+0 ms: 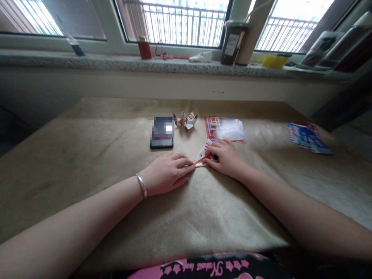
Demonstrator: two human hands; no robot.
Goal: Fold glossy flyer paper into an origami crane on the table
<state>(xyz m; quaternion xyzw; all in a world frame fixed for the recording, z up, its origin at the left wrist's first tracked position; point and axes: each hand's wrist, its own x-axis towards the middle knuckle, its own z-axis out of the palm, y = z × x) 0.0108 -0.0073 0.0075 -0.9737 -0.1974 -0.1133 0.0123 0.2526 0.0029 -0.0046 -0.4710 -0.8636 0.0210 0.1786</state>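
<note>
A small folded piece of printed paper [202, 154], white with red marks, lies on the tan cloth-covered table [87, 155]. My left hand [167, 173], a silver bangle on its wrist, rests on the cloth with fingers together, pinching the paper's near corner. My right hand [226, 157] presses down on the paper's right side with curled fingers. A finished folded paper figure [186, 119] stands behind them.
A dark phone [162, 132] lies just beyond my left hand. A stack of printed leaflets [225, 129] sits behind my right hand, another leaflet [308, 137] at the far right. The stone windowsill [116, 62] holds a red cup [144, 49], a dark jar [233, 43] and a yellow item [274, 60].
</note>
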